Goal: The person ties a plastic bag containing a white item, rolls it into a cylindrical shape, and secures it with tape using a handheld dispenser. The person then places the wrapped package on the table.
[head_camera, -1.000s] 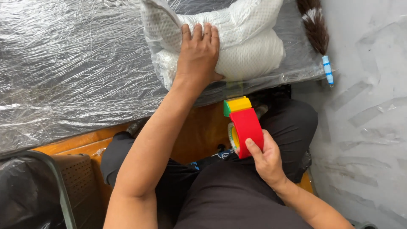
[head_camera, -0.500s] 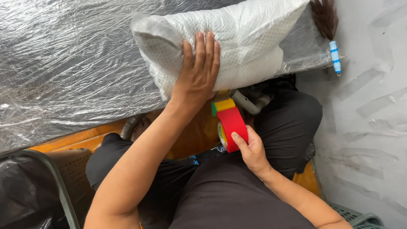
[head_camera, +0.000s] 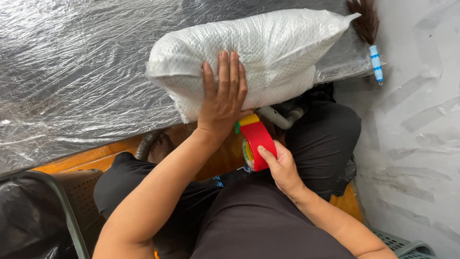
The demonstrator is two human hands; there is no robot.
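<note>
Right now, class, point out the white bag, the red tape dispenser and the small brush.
white bag (head_camera: pixel 268 52), head view, on its bulging top face.
red tape dispenser (head_camera: pixel 258 136), head view, on its red body.
small brush (head_camera: pixel 375 60), head view, on its blue and white handle.

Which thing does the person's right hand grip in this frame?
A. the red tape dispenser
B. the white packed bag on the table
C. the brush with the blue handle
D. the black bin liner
A: the right hand is wrapped around the red tape dispenser just below the table edge, while the left hand lies flat on the white packed bag.
</note>
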